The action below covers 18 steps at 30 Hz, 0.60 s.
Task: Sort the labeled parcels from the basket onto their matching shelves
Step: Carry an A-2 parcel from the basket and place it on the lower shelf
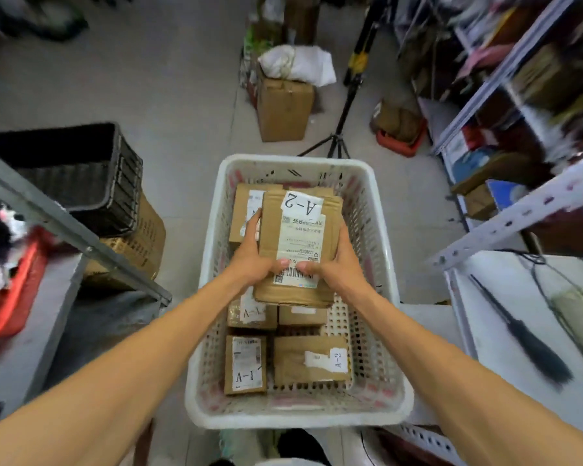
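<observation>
Parcel (300, 247) (marked A-2) gripped by left hand (253, 260) and right hand (337, 262) — above basket (389, 334).

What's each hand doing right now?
Left hand: grips the left side of the A-2 parcel.
Right hand: grips the same parcel's right side.

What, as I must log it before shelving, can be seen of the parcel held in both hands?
The parcel is a brown cardboard box, creased at the edges, top face up. A white tag reading A-2 sits at its far end, upside down to the camera; below it, a shipping label with a barcode. The left hand and right hand grip its sides, thumbs on the label. It sits above other boxes in the white basket.
</observation>
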Motion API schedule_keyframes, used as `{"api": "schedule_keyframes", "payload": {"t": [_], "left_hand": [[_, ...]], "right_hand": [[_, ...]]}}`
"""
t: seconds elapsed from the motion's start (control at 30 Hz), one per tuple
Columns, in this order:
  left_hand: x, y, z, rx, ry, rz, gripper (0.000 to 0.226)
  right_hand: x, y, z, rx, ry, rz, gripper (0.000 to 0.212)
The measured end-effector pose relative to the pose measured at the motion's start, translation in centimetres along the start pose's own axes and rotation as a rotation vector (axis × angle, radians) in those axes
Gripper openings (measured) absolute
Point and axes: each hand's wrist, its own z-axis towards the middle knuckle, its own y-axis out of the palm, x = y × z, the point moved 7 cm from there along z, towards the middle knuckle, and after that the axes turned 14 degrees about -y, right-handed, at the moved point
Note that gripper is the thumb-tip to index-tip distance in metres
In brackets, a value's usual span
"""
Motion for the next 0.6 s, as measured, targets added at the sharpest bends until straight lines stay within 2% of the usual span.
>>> {"api": "schedule_keyframes", "payload": {"t": [0.13,0.27,0.6], "left_hand": [[6.2,-1.0,-4.6,-0.082,0.170,0.013,0.106],[10.7,-1.6,-9.6,-0.125,0.314,0.061,0.108],[13.3,-1.5,-21.7,-0.189,0.569,0.149,0.102]], "right_hand": [[-7.8,-2.0,-2.5,0.156,-0.140,-0.026,0.115],[-13.7,-3.5,-5.6,0.266,-0.241,-0.058,0.116],[-21.2,-4.2,-15.5,0.398,-0.362,-0.088,0.126]]}}
